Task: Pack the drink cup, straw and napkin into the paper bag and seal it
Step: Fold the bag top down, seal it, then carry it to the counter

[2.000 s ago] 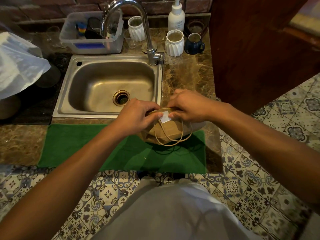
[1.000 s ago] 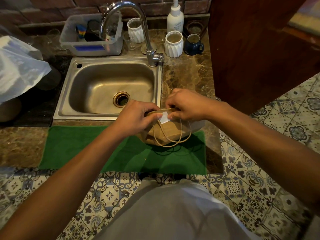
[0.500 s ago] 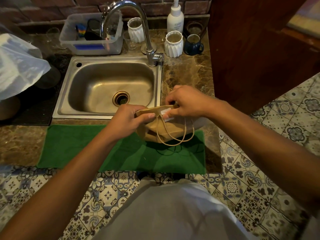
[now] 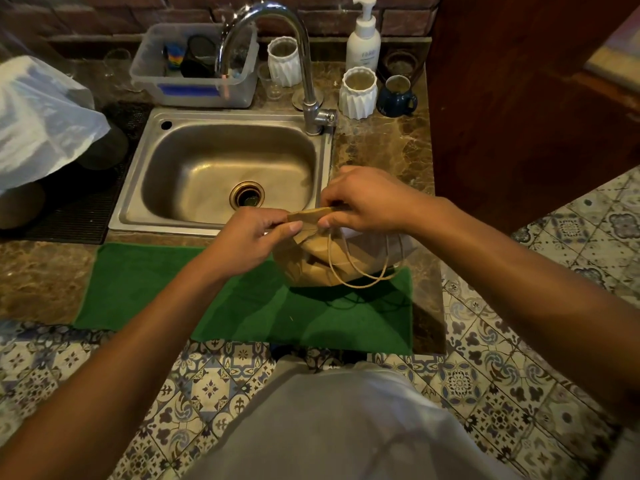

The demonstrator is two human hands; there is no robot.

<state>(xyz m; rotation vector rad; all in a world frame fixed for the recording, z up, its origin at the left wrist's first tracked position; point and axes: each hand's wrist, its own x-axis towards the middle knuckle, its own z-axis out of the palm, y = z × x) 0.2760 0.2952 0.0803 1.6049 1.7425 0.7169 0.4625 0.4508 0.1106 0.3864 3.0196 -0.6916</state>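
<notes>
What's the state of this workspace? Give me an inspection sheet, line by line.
Surface: marble counter, green mat at its front edge.
Job's things: paper bag on the mat, top folded; cup, straw, napkin not visible.
Clutter: sink, plastic tub, soap bottle, white cups, blue mug.
Grippers: left hand and right hand pinch the bag's folded top.
Cables: nothing seen.
Surroundings: brick wall, patterned floor tiles.
</notes>
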